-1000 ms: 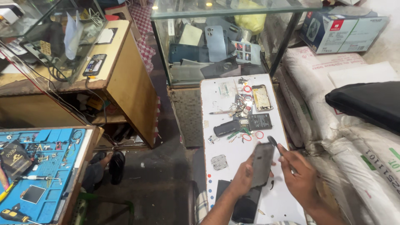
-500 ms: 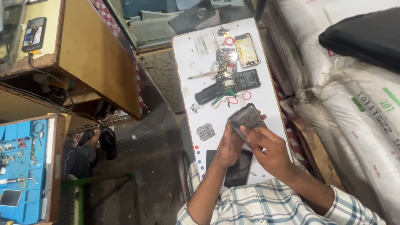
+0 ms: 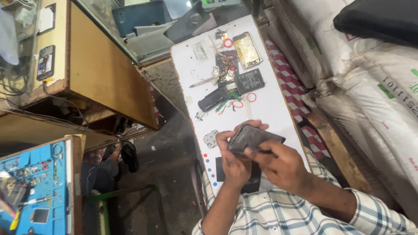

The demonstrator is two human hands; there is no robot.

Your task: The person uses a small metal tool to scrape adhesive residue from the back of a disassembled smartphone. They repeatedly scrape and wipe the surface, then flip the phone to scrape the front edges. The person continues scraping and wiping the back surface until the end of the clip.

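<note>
phone body (image 3: pixel 252 138): dark grey, held over the board
board (image 3: pixel 270 109): white, coloured dots along near edge
sleeves (image 3: pixel 278 213): white and grey-blue check
rings (image 3: pixel 251 97): red
battery (image 3: pixel 249 81): black
mat (image 3: pixel 35 191): blue
sacks (image 3: pixel 383 95): white, green and red print
floor cloth (image 3: pixel 294 82): red-and-white check

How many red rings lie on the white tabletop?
3: one red ring near the far end, one beside the black battery, one just left of it. Clutter may hide more.

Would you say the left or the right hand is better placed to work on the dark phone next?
Probably the right hand: the left hand grips the dark phone from below, while the right rests on top.
</note>
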